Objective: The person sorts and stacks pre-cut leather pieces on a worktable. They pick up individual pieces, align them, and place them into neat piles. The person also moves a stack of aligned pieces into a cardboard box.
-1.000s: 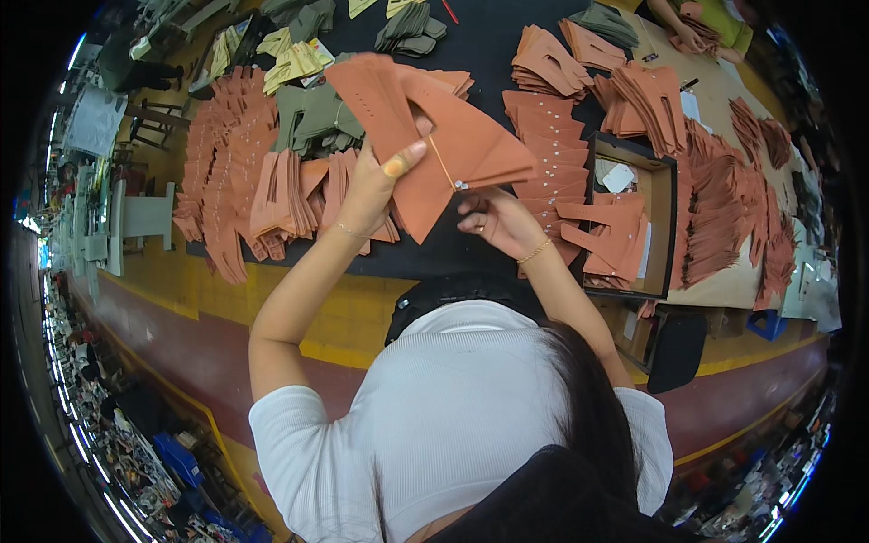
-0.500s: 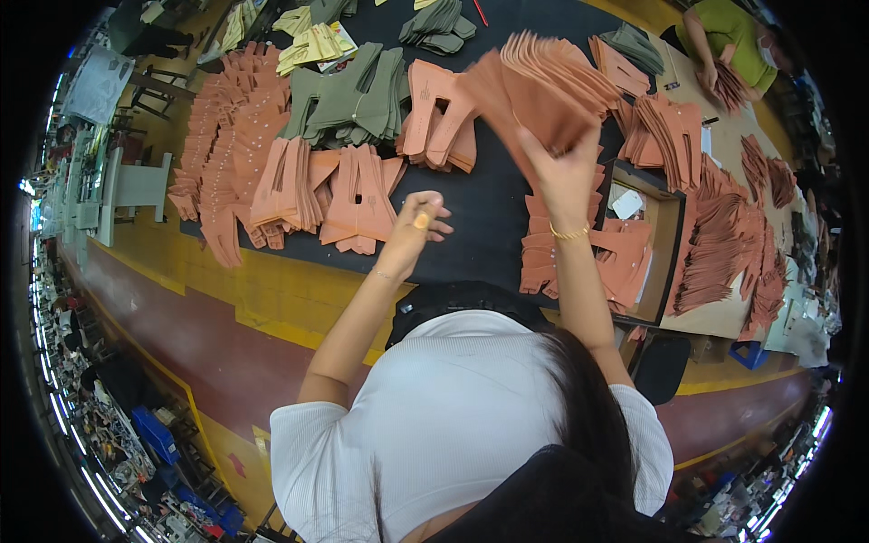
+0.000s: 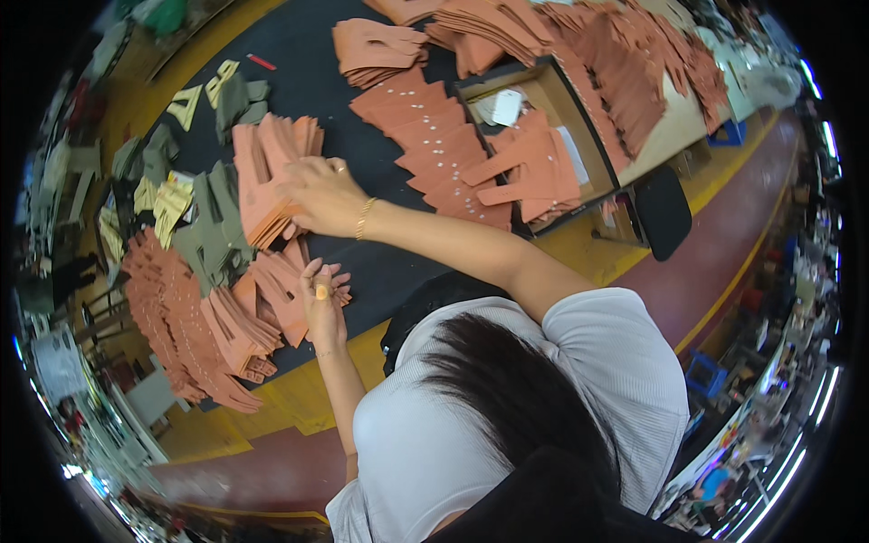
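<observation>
My right hand (image 3: 330, 197) reaches across to the left and grips the right edge of a thick stack of orange-brown cut pieces (image 3: 262, 176), with slots between their strips. Just below it, my left hand (image 3: 326, 294) holds nothing. Its fingers are partly curled and apart, and a yellow patch shows on one of them. Beside that hand lies another orange-brown stack (image 3: 282, 291). Dark green cut pieces (image 3: 213, 226) lie left of the gripped stack. A row of overlapping orange-brown pieces with white dots (image 3: 434, 136) runs down the middle of the dark table (image 3: 362, 262).
An open box (image 3: 593, 113) at the right holds orange-brown pieces and a white tag (image 3: 507, 107). Beyond it lie long rows of pieces (image 3: 615, 77). Yellow pieces (image 3: 172, 206) and a red pen-like item (image 3: 262, 61) are at the left. A black stool (image 3: 663, 213) stands by the table.
My right hand has swung left, from the fanned stack it held up to the stack beside the green pieces. A stack now shows at the dotted row's far end. The view has turned.
</observation>
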Demonstrator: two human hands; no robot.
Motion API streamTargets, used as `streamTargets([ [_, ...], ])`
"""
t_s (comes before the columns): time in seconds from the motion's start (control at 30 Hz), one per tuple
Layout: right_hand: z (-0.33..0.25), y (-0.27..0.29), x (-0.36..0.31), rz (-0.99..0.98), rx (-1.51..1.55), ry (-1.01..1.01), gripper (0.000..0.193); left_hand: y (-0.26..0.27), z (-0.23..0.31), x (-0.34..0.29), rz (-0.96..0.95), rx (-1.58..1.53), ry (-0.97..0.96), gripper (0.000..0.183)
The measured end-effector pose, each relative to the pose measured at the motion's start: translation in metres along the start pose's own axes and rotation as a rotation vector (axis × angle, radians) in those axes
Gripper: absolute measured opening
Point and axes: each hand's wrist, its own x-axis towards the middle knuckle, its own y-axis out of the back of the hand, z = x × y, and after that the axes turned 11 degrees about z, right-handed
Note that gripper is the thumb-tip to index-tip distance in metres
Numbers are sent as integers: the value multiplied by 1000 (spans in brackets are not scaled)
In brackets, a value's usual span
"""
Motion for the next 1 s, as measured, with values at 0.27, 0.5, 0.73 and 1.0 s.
streamTargets([
  [0.27, 169, 228, -132, 193, -248, -548, 22, -88, -12, -22, -399, 538, -81, 36],
  [0.5, 210, 311, -226, 74, -455, -915, 24, -227, -29, -20, -568, 971, -915, 39],
  [0.73, 215, 310, -228, 16, -267, -867, 26, -344, -68, -2, -296, 1336, -1150, 29],
  [1.0, 219, 313, -216, -65, -258, -744, 36, -278, 1, -21, -365, 553, -339, 27],
])
